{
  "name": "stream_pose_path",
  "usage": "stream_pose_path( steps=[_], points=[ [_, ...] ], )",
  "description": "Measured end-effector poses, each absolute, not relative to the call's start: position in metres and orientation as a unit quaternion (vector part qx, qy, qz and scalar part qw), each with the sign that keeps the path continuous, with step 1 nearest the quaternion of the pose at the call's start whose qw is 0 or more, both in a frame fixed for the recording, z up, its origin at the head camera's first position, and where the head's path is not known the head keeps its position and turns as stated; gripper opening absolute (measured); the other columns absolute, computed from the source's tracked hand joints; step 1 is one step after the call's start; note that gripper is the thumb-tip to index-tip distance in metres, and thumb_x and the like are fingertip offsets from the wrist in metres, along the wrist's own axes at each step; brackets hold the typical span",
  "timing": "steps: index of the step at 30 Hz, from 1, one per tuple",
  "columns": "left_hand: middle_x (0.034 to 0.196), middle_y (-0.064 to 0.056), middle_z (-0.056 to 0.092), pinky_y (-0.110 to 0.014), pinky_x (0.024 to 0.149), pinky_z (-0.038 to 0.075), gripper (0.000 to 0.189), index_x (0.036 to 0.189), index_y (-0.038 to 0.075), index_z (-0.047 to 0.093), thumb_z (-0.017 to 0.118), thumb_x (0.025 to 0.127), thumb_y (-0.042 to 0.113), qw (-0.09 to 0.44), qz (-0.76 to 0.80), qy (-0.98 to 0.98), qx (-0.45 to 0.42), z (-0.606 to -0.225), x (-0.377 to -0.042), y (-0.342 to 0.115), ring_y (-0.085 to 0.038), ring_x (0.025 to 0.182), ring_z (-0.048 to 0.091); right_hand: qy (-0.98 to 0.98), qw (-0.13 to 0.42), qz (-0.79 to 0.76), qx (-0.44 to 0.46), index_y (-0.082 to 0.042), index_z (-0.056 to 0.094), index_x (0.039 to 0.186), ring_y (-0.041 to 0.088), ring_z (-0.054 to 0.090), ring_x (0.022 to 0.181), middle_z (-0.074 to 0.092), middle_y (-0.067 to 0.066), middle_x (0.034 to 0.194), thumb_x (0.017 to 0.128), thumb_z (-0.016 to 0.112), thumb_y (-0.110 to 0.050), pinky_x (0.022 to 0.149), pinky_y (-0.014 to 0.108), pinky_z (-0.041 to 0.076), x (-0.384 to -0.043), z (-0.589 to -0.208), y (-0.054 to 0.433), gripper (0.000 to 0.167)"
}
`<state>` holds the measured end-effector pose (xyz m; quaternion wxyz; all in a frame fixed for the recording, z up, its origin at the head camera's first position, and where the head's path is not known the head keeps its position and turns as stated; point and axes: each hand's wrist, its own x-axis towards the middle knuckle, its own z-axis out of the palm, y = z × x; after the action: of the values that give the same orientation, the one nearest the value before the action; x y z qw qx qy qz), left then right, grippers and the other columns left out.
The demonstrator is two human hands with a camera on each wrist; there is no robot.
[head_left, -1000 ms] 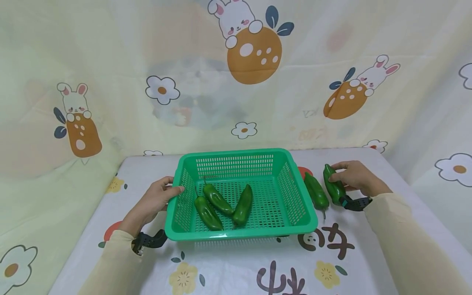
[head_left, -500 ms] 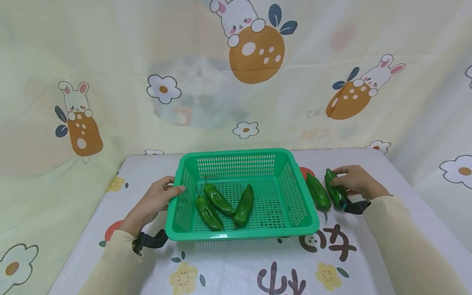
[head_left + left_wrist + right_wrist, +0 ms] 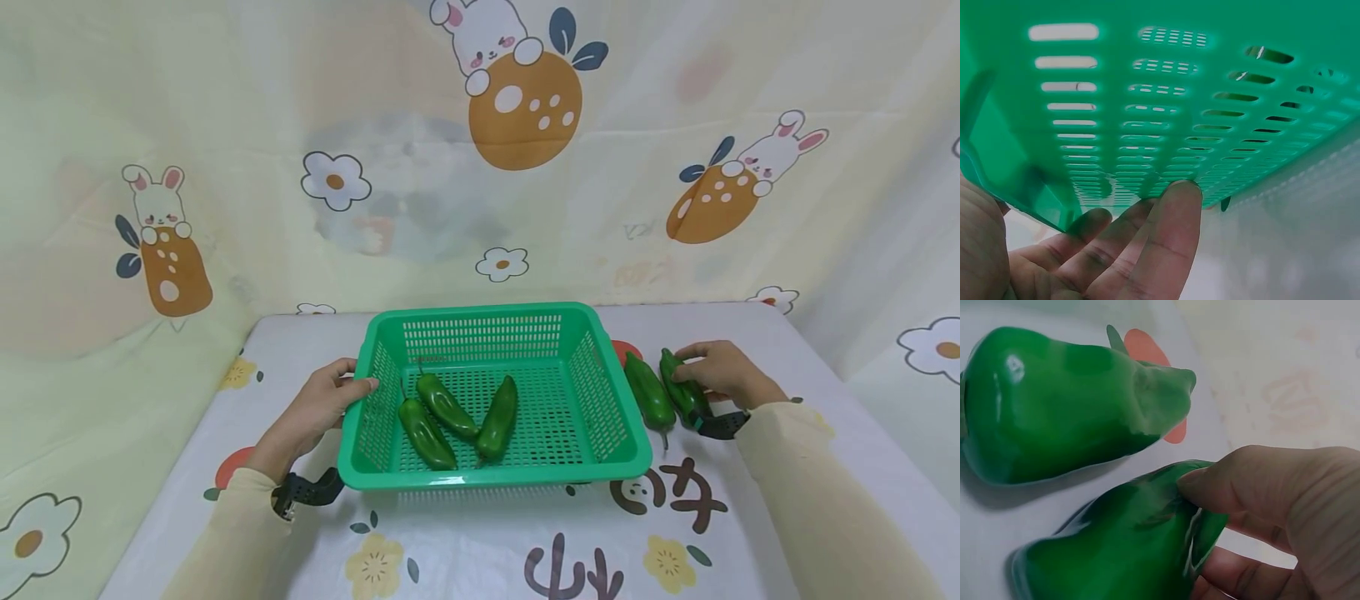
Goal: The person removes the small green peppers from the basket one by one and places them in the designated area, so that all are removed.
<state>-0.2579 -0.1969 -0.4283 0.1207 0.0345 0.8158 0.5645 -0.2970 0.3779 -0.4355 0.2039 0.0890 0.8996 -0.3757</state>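
My left hand (image 3: 317, 406) grips the left end of a green plastic basket (image 3: 495, 479), thumb over the rim. In the left wrist view its fingers (image 3: 1169, 244) lie against the slotted wall from outside. Three green peppers (image 3: 497, 419) lie in the left and middle part of the basket. Right of the basket, my right hand (image 3: 723, 372) pinches another green pepper (image 3: 681, 385) between thumb and fingers. In the right wrist view the thumb presses on this pepper (image 3: 1116, 544) near its narrow end. A second loose pepper (image 3: 649, 392) lies beside it, stem toward me.
A white patterned cloth (image 3: 450, 550) with printed flowers and lettering covers the table. A pale curtain (image 3: 405, 233) with rabbit prints hangs behind and at both sides. The basket's right wall stands close to the loose pepper.
My right hand has brought its pepper slightly lower and nearer to me, closer alongside the loose pepper. The left hand keeps its hold on the basket, and the head view has shifted a little.
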Motion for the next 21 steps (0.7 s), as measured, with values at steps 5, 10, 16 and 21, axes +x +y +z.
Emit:
stream_pose_path(
  steps=[5, 10, 16, 21],
  points=[
    [0.115, -0.025, 0.070, -0.042, 0.073, 0.066, 0.047, 0.143, -0.005, 0.048, 0.060, 0.105, 0.021, 0.119, 0.563, 0.817, 0.034, -0.4282, -0.2585, -0.1963, -0.027, 0.087, 0.078, 0.898, 0.205, -0.378, 0.099, 0.013, 0.041, 0.150, 0.032, 0.062, 0.102, 0.048, 0.037, 0.137, 0.100, 0.062, -0.020, 0.078, 0.034, 0.061, -0.2979, -0.4367, 0.3783, 0.063],
    [0.114, -0.025, 0.070, -0.042, 0.073, 0.066, 0.046, 0.142, -0.005, 0.048, 0.060, 0.105, 0.020, 0.119, 0.565, 0.816, 0.033, -0.4286, -0.2589, -0.1963, -0.027, 0.087, 0.078, 0.902, 0.202, -0.368, 0.104, 0.013, 0.042, 0.149, 0.035, 0.061, 0.104, 0.048, 0.038, 0.137, 0.100, 0.063, -0.020, 0.078, 0.036, 0.061, -0.2972, -0.4371, 0.3775, 0.062],
    [0.114, -0.025, 0.070, -0.042, 0.073, 0.066, 0.047, 0.142, -0.005, 0.048, 0.060, 0.105, 0.021, 0.118, 0.565, 0.816, 0.035, -0.4288, -0.2586, -0.1965, -0.028, 0.087, 0.078, 0.908, 0.191, -0.358, 0.105, 0.013, 0.043, 0.148, 0.036, 0.062, 0.104, 0.048, 0.039, 0.135, 0.100, 0.064, -0.019, 0.077, 0.037, 0.061, -0.2944, -0.4367, 0.3743, 0.062],
    [0.114, -0.025, 0.070, -0.042, 0.073, 0.066, 0.047, 0.143, -0.005, 0.048, 0.060, 0.105, 0.021, 0.119, 0.567, 0.814, 0.035, -0.4286, -0.2582, -0.1966, -0.027, 0.087, 0.078, 0.910, 0.189, -0.353, 0.106, 0.014, 0.042, 0.147, 0.037, 0.062, 0.103, 0.049, 0.039, 0.134, 0.099, 0.064, -0.020, 0.077, 0.038, 0.062, -0.2934, -0.4358, 0.3720, 0.062]
  ],
)
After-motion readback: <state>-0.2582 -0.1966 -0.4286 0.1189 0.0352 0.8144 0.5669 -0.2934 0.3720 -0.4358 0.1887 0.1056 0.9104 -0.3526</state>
